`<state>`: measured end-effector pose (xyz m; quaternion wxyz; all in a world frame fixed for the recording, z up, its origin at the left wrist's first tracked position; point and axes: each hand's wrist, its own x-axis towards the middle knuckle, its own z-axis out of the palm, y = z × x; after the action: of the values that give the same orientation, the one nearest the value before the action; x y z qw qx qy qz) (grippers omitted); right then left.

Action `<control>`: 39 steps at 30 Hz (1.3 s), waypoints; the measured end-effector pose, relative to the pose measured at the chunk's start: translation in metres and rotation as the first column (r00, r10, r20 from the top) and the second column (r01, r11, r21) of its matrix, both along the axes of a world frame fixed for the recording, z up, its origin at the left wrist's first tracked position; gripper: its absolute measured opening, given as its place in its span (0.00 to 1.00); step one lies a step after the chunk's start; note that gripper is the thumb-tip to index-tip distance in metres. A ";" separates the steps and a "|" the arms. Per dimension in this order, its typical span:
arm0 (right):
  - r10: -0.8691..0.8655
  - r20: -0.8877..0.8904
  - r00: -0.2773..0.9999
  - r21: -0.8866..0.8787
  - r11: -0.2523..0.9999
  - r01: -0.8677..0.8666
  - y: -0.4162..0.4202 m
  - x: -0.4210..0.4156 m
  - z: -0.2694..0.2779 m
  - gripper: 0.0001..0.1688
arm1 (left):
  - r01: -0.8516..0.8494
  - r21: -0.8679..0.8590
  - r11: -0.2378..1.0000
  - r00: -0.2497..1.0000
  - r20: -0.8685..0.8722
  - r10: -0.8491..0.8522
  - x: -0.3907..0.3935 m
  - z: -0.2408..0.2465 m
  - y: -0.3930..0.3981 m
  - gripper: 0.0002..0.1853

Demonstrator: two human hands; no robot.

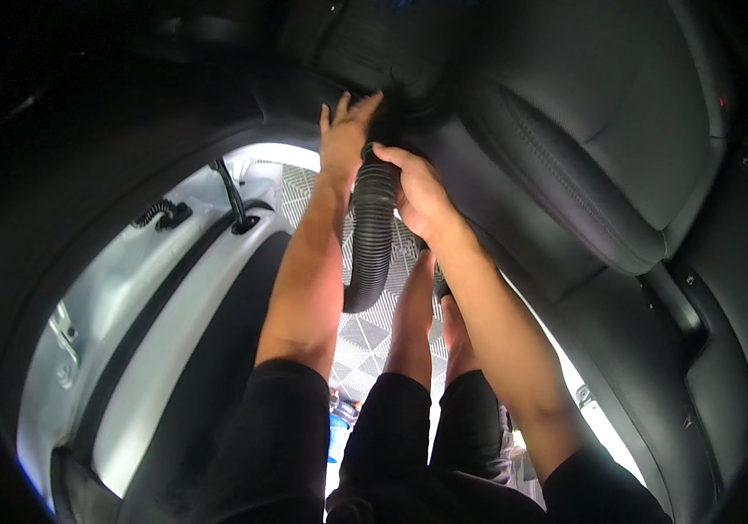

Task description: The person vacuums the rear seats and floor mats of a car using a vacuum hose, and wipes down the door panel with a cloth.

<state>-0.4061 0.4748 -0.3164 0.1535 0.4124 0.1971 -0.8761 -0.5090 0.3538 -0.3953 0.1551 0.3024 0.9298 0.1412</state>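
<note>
My right hand [421,190] is wrapped around the upper end of a black corrugated hose [372,242], with the thumb lying along its top. From there the hose hangs in a bend between my forearms. Its far end runs into the dark car footwell [380,56], and whatever tip it has is lost in shadow. Just left of the hose, my left hand [346,134] has its fingers spread at the edge of the footwell by the sill. Nothing shows in that hand, and whether its fingertips touch the trim is hard to tell.
A black car seat [584,131] rises on the right. To the left stands an open white car door [144,367] with a wiring boot [158,213]. Below are patterned floor tiles [364,340], my legs [411,334] and a blue object [338,435].
</note>
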 end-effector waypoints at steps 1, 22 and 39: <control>-0.097 0.125 0.987 0.022 0.995 0.095 0.004 -0.007 0.009 0.15 | 0.029 -0.057 0.998 0.999 -0.012 -0.030 0.006 -0.003 0.010 0.29; -0.291 0.174 0.941 0.562 0.814 0.148 0.011 -0.064 -0.015 0.34 | 0.264 -0.182 0.947 0.956 -0.081 -0.282 -0.023 -0.003 0.004 0.30; 0.354 0.167 0.920 0.726 0.587 -0.358 0.026 -0.031 -0.111 0.28 | 0.047 -0.040 0.998 0.964 -0.259 -0.056 -0.038 -0.022 0.008 0.21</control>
<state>-0.4366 0.5012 -0.4271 0.1439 0.3925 0.6150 -0.6686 -0.5474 0.3614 -0.4169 0.0404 0.3399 0.9361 0.0805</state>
